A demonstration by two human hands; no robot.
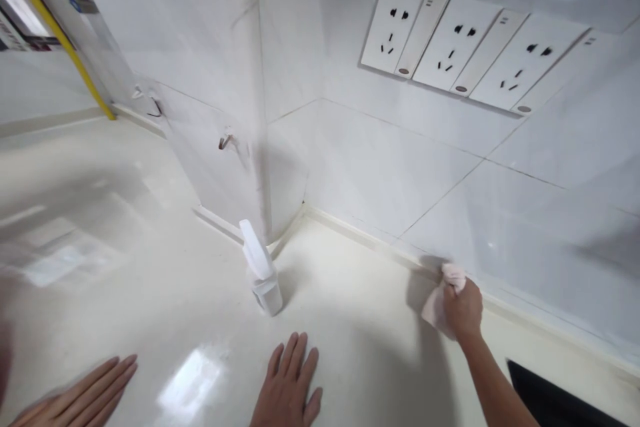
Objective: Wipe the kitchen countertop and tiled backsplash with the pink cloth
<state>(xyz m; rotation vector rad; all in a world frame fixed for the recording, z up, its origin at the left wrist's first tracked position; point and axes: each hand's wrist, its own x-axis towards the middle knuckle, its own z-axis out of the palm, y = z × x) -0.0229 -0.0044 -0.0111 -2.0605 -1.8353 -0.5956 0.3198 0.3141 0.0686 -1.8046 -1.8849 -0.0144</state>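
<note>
My left hand [289, 383] rests palm down on the pale countertop [340, 273], its fingers slightly spread and nothing in it. Closed around a bunched light pink cloth [436, 312], my right hand [465, 310] is at the back edge of the counter, by the foot of the tiled wall. Part of the cloth hangs below the fist onto the counter. Just beyond my left hand a white spray bottle [267, 290] stands upright, touched by neither hand.
Another person's hand [83, 397] is at the lower left. Wall sockets [450, 53] line the tiles above. Small hooks [226, 141] stick out from the jutting wall corner. A black panel [555, 400] lies at the lower right; a yellow pipe [70, 50] runs down at the far left.
</note>
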